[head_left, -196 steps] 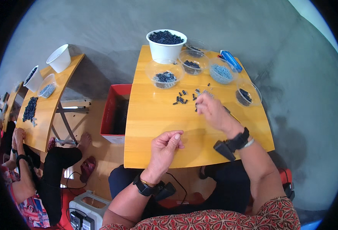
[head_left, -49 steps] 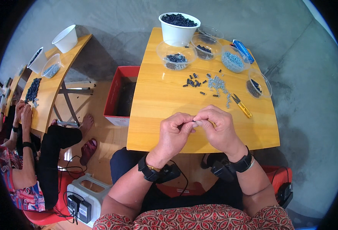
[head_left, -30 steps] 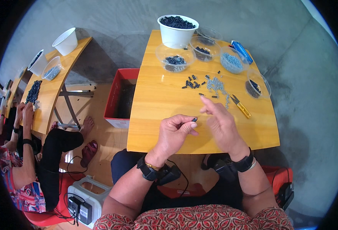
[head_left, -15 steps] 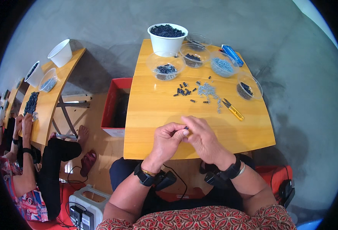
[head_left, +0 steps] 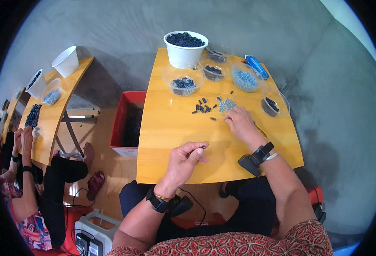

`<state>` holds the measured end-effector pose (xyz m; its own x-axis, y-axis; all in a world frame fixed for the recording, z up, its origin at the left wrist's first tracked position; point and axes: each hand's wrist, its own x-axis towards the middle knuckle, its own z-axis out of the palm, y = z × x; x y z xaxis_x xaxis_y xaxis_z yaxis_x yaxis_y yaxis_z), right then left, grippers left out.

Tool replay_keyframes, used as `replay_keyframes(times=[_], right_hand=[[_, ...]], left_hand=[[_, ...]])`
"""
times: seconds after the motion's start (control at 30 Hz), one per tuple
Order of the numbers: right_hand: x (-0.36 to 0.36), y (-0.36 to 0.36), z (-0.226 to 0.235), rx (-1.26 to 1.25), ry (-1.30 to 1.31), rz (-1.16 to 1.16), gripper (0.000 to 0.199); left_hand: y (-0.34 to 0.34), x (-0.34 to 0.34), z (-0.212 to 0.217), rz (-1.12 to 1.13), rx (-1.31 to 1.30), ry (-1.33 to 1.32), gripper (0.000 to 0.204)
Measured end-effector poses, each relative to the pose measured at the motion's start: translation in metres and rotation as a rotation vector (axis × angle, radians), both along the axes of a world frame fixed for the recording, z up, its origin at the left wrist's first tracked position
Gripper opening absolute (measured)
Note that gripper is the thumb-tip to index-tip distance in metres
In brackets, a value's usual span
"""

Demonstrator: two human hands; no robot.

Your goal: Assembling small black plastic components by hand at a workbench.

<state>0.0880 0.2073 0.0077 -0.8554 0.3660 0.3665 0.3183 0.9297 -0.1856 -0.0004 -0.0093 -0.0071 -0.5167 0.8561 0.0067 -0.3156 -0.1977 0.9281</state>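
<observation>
My left hand [head_left: 183, 161] is closed in a pinch on a small black plastic piece [head_left: 203, 147], held above the near part of the wooden table [head_left: 162, 132]. My right hand [head_left: 242, 125] reaches to the near edge of a pile of small silver screw-like pieces [head_left: 227, 105]. Its fingers are bent together and pointed down; whatever lies between the tips is hidden. Left of the pile lie several loose black pieces [head_left: 202, 107]. Yellow-handled thread snips [head_left: 260, 130] are partly covered by my right hand and wrist.
Along the far side stand a white tub [head_left: 185, 53] of black pieces and several clear bowls, one with silver pieces [head_left: 245, 80]. A blue box [head_left: 256, 66] lies far right. On the floor left is a red bin [head_left: 122, 119]. A co-worker sits at another table [head_left: 51, 136].
My right hand has left my left hand and moved forward and right to the silver pile. My left hand stays near its place, still pinching the black piece, now more exposed.
</observation>
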Motion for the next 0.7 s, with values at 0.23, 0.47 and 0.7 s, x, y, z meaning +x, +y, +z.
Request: replay_keyframes(times=[0.23,0.47,0.7], right_hand=[[0.002,-0.041,0.024,-0.494,0.223,0.037,0.004],[0.017,-0.089,0.034,-0.984,0.312,0.292,0.005],[0.017,-0.099,0.026,-1.130,0.354,0.354,0.006]], left_hand=[[-0.001,-0.008,-0.002,0.026,0.122,-0.218,0.014],[0.000,-0.009,-0.003,-0.052,0.200,-0.329,0.015],[-0.002,-0.007,0.002,-0.071,0.197,-0.313,0.015]])
